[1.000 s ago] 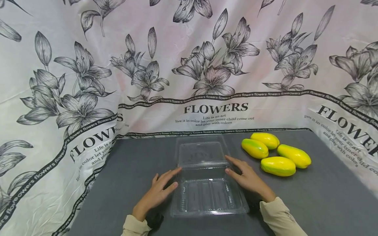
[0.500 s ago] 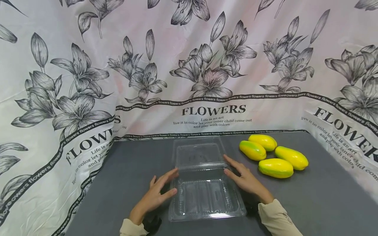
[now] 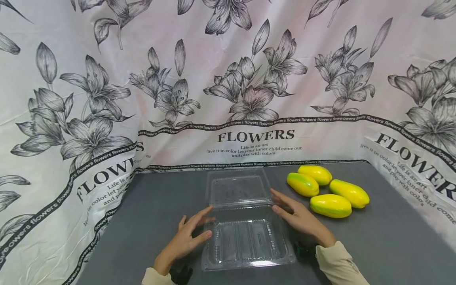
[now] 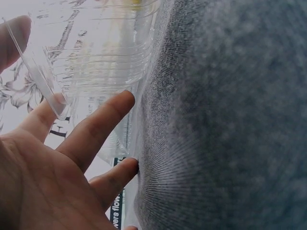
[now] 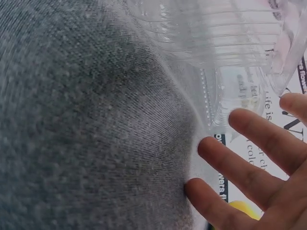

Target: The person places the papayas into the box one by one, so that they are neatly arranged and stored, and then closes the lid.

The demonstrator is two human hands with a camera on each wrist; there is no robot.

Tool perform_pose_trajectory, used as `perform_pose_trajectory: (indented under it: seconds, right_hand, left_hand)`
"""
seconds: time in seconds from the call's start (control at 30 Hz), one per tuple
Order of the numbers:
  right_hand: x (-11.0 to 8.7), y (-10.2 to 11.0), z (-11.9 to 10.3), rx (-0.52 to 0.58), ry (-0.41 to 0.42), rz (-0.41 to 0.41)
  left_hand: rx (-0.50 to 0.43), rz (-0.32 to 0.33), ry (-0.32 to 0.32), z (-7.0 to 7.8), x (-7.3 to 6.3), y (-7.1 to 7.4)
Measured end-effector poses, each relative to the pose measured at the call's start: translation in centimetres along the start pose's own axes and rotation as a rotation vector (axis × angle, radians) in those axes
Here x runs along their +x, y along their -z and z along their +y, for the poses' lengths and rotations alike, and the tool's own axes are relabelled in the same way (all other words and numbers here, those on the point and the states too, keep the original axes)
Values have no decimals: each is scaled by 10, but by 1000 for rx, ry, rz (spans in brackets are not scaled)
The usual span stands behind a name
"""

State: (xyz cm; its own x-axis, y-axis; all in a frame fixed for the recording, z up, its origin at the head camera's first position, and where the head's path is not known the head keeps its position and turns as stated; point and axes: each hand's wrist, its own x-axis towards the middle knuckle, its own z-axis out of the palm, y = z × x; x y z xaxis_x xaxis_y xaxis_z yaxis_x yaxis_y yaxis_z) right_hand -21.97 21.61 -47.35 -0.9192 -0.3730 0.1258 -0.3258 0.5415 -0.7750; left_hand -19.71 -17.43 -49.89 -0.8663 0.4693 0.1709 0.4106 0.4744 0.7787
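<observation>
A clear plastic clamshell container [image 3: 249, 264] lies on the table with its lid [image 3: 238, 188] folded back, away from the person. Its ribbed base holds nothing. My left hand [image 3: 187, 237] is at the base's left side, fingers spread and fairly straight. In the left wrist view, the thumb is near the rim and the lower fingertips [image 4: 127, 98] are close to the container wall [image 4: 100, 62] and the table. On the opposite side, my right hand [image 3: 299, 215] has its fingers extended beside the container. In the right wrist view, its fingertips [image 5: 206, 146] reach down by the tabletop.
Several yellow fruits with green streaks, like papayas or mangoes [image 3: 330, 206], lie grouped right of the container. The grey tabletop [image 3: 153, 206] meets a floral-printed cloth [image 3: 249, 136] hanging along the back and sides.
The whole head view has shifted slightly, with the scene sitting a little lower and to the left. Both hands stay beside the container, almost still.
</observation>
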Motion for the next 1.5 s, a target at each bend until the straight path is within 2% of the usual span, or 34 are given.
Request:
perform_pose_trajectory:
  seconds: [0.13, 0.33, 0.47, 0.63, 0.93, 1.23, 1.37, 1.5]
  right_hand:
    - [-3, -3, 2, -16, -3, -15]
    - [-5, -2, 0, -71, 54, -1]
    - [-5, 8, -8, -132, 77, 14]
    - [-10, 26, -17, -214, 45, 40]
    - [-23, 62, -16, -319, -18, 175]
    - [-37, 92, 1, -415, 40, 342]
    - [-43, 101, 9, -451, -17, 385]
    - [-47, 106, 16, -482, -54, 389]
  left_hand:
    - [9, -6, 10, 1, -1, -1]
    - [2, -9, 0, -1, 1, -1]
    - [-7, -7, -5, -1, 1, -1]
    - [3, -7, 1, 0, 0, -1]
    - [-3, -17, 15, 1, -1, 1]
    - [-4, -20, 20, 1, 0, 1]
    - [-5, -28, 36, 1, 0, 2]
    - [-11, -38, 48, 0, 0, 3]
